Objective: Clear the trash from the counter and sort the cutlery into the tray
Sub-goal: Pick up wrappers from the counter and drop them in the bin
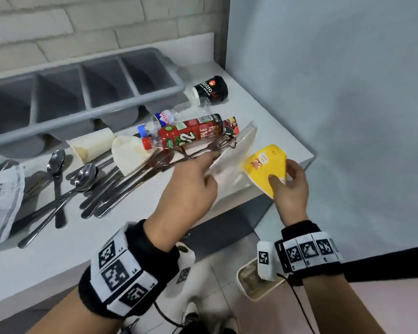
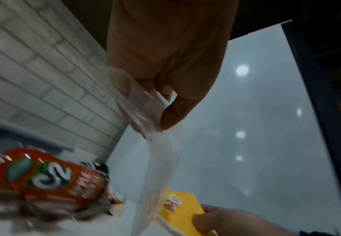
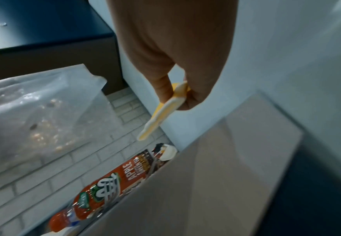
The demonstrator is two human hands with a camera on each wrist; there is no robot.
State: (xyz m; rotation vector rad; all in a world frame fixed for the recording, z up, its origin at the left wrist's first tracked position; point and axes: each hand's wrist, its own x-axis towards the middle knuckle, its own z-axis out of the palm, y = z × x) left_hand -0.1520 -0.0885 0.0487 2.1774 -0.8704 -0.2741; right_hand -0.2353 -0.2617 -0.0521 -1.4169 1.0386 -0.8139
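Note:
My left hand (image 1: 198, 174) pinches a clear plastic bag (image 1: 232, 153) between thumb and fingers, lifted just above the counter's right end; the left wrist view shows the bag (image 2: 145, 111) hanging from that pinch. My right hand (image 1: 288, 182) holds a flattened yellow paper cup (image 1: 266, 168) at the counter's corner; in the right wrist view the cup (image 3: 161, 111) is seen edge-on between thumb and fingers. A red bottle (image 1: 191, 135), a clear water bottle (image 1: 159, 120) and a black cup (image 1: 211, 89) lie on the counter. Spoons and other cutlery (image 1: 89, 182) lie in a loose pile left of my hands.
The grey four-compartment tray (image 1: 87, 109) stands at the back against the brick wall. Crushed white paper cups (image 1: 128, 150) lie by the cutlery, a white printed wrapper (image 1: 3, 196) at far left. A fork (image 1: 208, 148) rests under the red bottle. A bin (image 1: 253, 280) sits on the floor below.

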